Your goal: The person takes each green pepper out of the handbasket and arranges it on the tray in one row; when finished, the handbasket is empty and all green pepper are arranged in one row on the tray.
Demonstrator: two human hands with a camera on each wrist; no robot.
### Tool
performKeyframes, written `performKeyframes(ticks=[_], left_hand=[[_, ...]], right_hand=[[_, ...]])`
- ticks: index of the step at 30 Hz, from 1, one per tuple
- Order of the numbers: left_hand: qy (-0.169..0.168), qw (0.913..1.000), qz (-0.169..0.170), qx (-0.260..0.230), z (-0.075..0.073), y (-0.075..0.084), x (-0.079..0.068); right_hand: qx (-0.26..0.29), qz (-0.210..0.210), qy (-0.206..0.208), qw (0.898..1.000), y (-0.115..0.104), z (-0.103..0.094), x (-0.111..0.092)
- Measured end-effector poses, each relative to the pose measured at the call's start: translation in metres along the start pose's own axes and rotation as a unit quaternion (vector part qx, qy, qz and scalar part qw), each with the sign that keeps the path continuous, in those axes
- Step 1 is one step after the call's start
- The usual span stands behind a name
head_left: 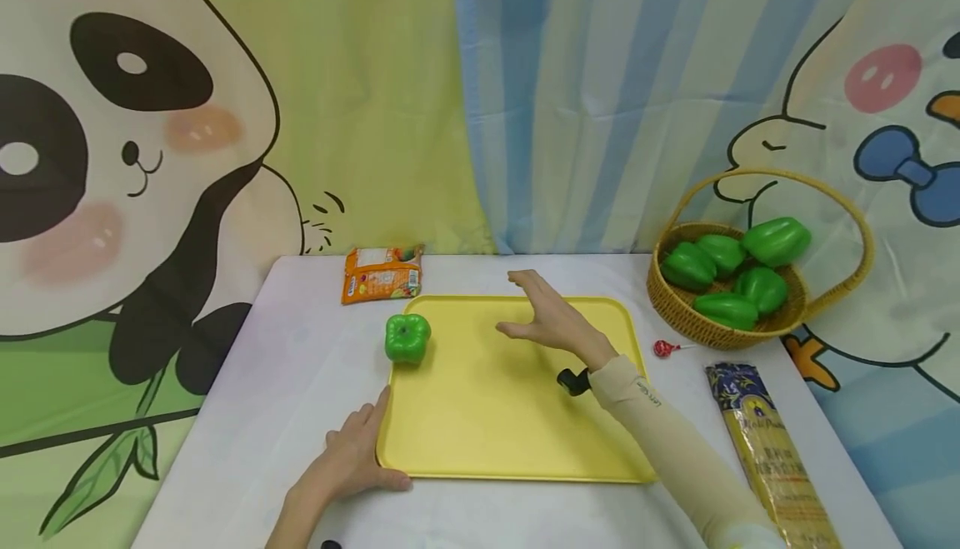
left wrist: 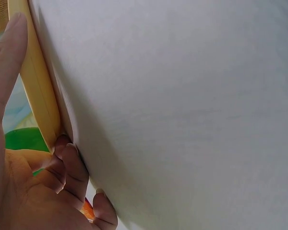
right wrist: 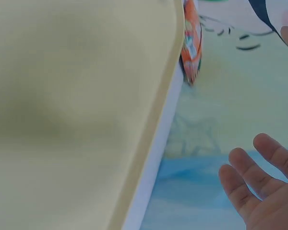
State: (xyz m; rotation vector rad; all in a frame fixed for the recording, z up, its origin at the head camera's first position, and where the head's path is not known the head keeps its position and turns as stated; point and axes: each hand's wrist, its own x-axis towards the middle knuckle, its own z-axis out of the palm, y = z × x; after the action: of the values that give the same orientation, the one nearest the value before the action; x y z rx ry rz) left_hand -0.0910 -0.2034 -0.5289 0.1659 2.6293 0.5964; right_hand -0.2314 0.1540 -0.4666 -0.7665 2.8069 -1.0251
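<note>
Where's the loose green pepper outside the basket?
Head view, left of centre: the green pepper overlaps the left rim of the yellow tray near its far corner, just nearer the camera than the orange packet.

Yellow tray [head_left: 487,416]: right side partly hidden beneath the sleeve [head_left: 675,441]; blurred in the right wrist view. Left hand [left wrist: 33,196], right hand [right wrist: 273,206]: each cut off in its wrist view. Gold packet [head_left: 787,474]: lower end cut off. Orange packet [head_left: 382,284]: fine print illegible. Dark object [head_left: 331,544]: cut off, unidentifiable
</note>
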Motion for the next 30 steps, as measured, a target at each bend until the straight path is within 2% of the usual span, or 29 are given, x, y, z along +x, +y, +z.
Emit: performKeyframes(ticks=[14,21,25,30], left_hand=[[0.018,0.9995,0.015,0.019,0.001,0.000,-0.001],[0.016,0.9994,0.018,0.024,0.000,-0.002,-0.001],[0.013,0.9996,0.018,0.019,0.000,-0.001,0.000],[0.010,0.9997,0.016,0.017,0.001,-0.001,0.000]], right_hand=[[-0.043,0.018,0.055,0.997,0.035,-0.064,-0.028],[-0.070,0.048,0.059,0.995,0.058,-0.094,-0.045],[-0.092,0.057,0.081,0.991,0.073,-0.111,-0.055],[-0.084,0.081,0.104,0.988,0.087,-0.133,-0.066]])
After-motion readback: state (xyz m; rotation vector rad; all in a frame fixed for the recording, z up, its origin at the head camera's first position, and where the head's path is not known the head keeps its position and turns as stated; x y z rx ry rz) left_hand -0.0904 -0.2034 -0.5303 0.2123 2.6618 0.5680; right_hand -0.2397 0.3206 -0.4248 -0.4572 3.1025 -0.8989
